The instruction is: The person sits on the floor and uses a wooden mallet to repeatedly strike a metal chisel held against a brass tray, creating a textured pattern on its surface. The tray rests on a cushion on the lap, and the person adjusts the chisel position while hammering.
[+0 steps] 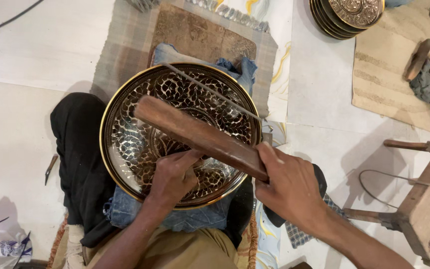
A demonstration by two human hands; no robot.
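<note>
Your right hand [290, 187] grips the near end of a wooden bat [200, 136], angled across the engraved brass tray [125, 149] resting on your lap. Your left hand [171, 178] is curled shut on the tray's centre, pinching a small tool I can't make out.

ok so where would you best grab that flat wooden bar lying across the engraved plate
Probably at its lower right end, coming from the right. The wooden bar slants across the plate, and that end juts past the rim, where the right hand already wraps it. The left hand crowds the middle.
</note>
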